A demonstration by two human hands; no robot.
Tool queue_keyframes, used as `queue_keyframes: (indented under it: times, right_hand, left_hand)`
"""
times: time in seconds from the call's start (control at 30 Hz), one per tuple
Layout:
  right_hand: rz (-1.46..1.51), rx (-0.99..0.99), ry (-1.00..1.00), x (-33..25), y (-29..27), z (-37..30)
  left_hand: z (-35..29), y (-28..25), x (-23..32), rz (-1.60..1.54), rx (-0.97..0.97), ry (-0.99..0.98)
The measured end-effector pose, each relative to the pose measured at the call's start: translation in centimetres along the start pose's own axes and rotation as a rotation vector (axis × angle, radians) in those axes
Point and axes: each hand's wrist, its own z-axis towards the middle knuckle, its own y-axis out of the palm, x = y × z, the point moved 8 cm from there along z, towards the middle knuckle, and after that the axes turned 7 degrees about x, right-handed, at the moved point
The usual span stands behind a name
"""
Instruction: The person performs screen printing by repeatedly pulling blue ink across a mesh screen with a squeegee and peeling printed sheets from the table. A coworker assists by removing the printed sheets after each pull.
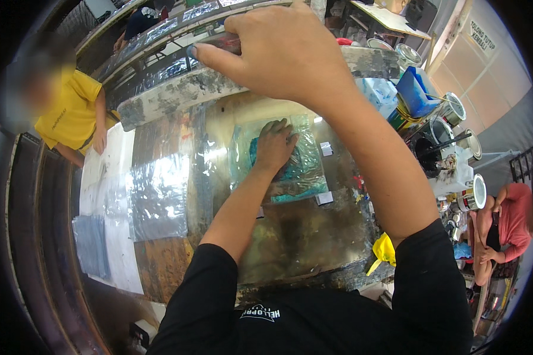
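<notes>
1 left hand [275,144], spread flat, apparently smooths the plastic sheet [307,161] near the counter's [328,239] far edge; the raised right hand's [287,52] grip is unclear. Moving on calls for lifting the left.

Shows two lines of black capitals [482,36] on a pale panel [478,74]; white capitals [259,314], upside down, on the wearer's black T-shirt [337,322]; dark lettering [66,115] too small to read on a yellow T-shirt [77,94].

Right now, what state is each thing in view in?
Left hand, palm down on the plastic sheet
Right hand, raised, fingers partly curled
Plastic sheet, wrinkled, under the left hand
Tabletop, stained
Long bar, smeared with paint
Yellow cloth, crumpled
Bluish sheets, stacked
</notes>
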Motion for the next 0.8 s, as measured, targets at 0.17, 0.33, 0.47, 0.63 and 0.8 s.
queue_keyframes:
  times: [0.17,0.33,0.47,0.63,0.8]
  right_hand:
    - [-0.065,-0.113,0.103,-0.2,0.1,0.2]
    - [-0.06,-0.012,0.054,-1.5,-0.5,0.6]
    - [-0.043,-0.009,0.061,-0.8,0.0,0.4]
    - [-0.085,-0.124,0.169,0.8,1.5,0.8]
    - [-0.073,-0.099,0.101,1.0,1.3,1.1]
  left_hand:
    - [-0.9,0.8,-0.1,0.165,-0.11,0.031]
    - [-1.5,1.3,-0.1,0.289,-0.254,-0.009]
    - [-1.3,1.0,0.0,0.268,-0.333,-0.038]
    - [1.1,0.4,-1.1,0.253,-0.401,-0.086]
    - [4.1,-0.5,-2.4,0.305,-0.465,-0.071]
